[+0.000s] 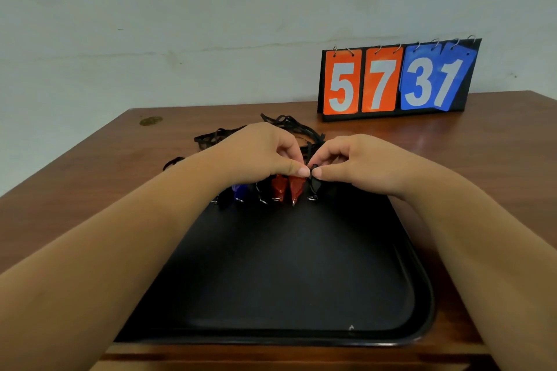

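Nearest the viewer, a black tray (422,310) filled the lower centre of the frame, resting on a brown wooden worktop (497,159). Both forearms crossed it towards its far edge.

Along that far edge, at mid-frame, lay a row of small pieces that appeared to be whistles. From left to right these were a dark one, a blue whistle (240,191), another dark one and a second red one (278,188). Each carried a small metal ring at its lower end.

The work point was at the right end of the row.
- The red whistle (297,190) hung directly below the fingers (303,171) of the left hand (259,150). Thumb and forefinger pinched its upper end. Its long axis ran near vertical in the frame, ring end downward over the tray.
- The black whistle (315,185) sat just to the right, its long axis parallel. The right hand (358,159) pinched its top in the same way.
- The two thumb tips almost met, so both hands were equally close to the pair.

The red whistle had a glossy, orange-red, tapered body. The black one showed little detail against the tray.

Behind the hands, a tangle of black cords (289,125) lay on the worktop. In the upper right of the frame, a flip score board (398,81) read 57 in orange and 31 in blue, standing in front of a pale wall.
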`<control>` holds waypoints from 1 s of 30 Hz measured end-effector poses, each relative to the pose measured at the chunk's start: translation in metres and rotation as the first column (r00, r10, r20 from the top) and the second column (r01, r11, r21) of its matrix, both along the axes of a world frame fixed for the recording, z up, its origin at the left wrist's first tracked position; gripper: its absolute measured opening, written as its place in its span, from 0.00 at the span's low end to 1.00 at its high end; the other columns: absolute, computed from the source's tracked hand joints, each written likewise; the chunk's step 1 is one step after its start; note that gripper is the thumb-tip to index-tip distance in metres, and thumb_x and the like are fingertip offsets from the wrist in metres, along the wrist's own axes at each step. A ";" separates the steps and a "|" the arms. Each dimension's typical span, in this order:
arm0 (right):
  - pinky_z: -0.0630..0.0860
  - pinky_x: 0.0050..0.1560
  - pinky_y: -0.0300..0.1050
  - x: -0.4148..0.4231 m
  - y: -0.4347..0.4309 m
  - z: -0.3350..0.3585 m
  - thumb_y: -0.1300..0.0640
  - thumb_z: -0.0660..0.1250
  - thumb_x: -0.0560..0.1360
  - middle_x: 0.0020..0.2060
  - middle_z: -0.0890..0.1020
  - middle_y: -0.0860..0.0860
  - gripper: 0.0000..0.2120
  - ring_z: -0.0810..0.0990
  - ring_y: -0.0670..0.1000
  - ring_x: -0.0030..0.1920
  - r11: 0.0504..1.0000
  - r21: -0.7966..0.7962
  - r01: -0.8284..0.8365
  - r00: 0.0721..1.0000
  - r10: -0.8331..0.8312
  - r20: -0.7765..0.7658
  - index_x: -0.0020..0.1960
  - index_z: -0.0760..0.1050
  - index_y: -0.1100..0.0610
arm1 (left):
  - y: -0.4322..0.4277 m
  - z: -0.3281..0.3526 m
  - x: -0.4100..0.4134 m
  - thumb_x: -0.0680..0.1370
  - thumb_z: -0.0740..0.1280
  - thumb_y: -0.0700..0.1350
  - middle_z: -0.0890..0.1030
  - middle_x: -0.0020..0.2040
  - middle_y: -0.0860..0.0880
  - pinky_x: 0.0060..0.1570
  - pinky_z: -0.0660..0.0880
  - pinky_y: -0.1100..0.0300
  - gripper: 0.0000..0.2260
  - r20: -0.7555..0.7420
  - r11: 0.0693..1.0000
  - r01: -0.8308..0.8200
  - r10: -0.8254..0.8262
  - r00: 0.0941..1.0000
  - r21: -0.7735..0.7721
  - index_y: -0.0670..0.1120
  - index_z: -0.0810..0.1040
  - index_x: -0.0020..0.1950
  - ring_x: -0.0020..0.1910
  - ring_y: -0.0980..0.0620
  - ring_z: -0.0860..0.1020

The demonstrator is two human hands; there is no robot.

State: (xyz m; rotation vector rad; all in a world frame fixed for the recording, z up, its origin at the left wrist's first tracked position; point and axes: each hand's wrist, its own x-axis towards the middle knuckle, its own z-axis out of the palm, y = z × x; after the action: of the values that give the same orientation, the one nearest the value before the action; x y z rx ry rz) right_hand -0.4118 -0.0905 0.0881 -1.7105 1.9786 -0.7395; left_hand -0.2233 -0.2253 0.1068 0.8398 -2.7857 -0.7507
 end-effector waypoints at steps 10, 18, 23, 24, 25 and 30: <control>0.71 0.53 0.39 -0.002 -0.003 0.001 0.47 0.73 0.82 0.52 0.80 0.39 0.09 0.78 0.41 0.53 0.998 0.042 -0.044 0.996 0.047 -0.080 0.60 0.87 0.43 | 0.000 -0.002 -0.002 0.78 0.76 0.57 0.86 0.47 0.57 0.51 0.76 0.64 0.09 0.052 0.999 0.023 -0.021 0.998 -0.047 0.54 0.86 0.53 0.48 0.59 0.82; 0.71 0.57 0.42 -0.005 -0.004 -0.001 0.47 0.72 0.83 0.53 0.81 0.38 0.09 0.79 0.41 0.55 0.999 0.034 -0.024 0.999 0.025 -0.042 0.61 0.87 0.42 | -0.006 0.002 0.003 0.81 0.73 0.57 0.85 0.46 0.60 0.49 0.72 0.65 0.06 0.041 1.000 0.013 -0.012 0.999 -0.024 0.58 0.87 0.54 0.48 0.61 0.82; 0.70 0.54 0.39 -0.005 -0.005 -0.002 0.48 0.72 0.83 0.52 0.81 0.38 0.07 0.78 0.41 0.55 0.999 0.028 -0.024 0.998 0.025 -0.051 0.59 0.87 0.41 | -0.009 0.005 0.008 0.79 0.75 0.56 0.87 0.50 0.59 0.58 0.77 0.62 0.08 0.064 0.997 0.072 -0.073 0.995 0.013 0.58 0.87 0.57 0.52 0.61 0.84; 0.70 0.54 0.39 -0.004 -0.006 -0.002 0.48 0.72 0.83 0.53 0.81 0.37 0.07 0.78 0.41 0.55 0.999 0.031 -0.024 0.998 0.026 -0.054 0.58 0.87 0.41 | -0.009 0.004 0.007 0.79 0.76 0.56 0.87 0.50 0.59 0.59 0.77 0.62 0.08 0.068 0.997 0.076 -0.076 0.995 0.006 0.59 0.86 0.57 0.52 0.62 0.84; 0.70 0.53 0.39 -0.004 -0.006 -0.002 0.48 0.72 0.82 0.53 0.81 0.38 0.07 0.78 0.41 0.54 0.999 0.031 -0.024 0.998 0.026 -0.057 0.58 0.87 0.40 | -0.010 0.003 0.006 0.79 0.76 0.55 0.87 0.50 0.59 0.59 0.78 0.62 0.07 0.070 0.997 0.079 -0.079 0.994 -0.001 0.59 0.86 0.57 0.52 0.62 0.84; 0.71 0.54 0.40 -0.004 -0.007 -0.004 0.47 0.73 0.82 0.53 0.81 0.38 0.07 0.78 0.40 0.54 1.000 0.014 -0.019 0.998 0.019 -0.068 0.58 0.87 0.40 | -0.009 0.002 0.004 0.79 0.76 0.56 0.86 0.50 0.59 0.57 0.78 0.62 0.06 0.080 0.996 0.088 -0.086 0.993 -0.020 0.58 0.86 0.55 0.51 0.61 0.83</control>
State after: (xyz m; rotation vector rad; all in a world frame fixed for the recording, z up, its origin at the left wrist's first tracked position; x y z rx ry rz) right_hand -0.4160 -0.0978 0.0838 -1.7660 2.0048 -0.6684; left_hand -0.2193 -0.2343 0.1087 0.7646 -2.9121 -0.7105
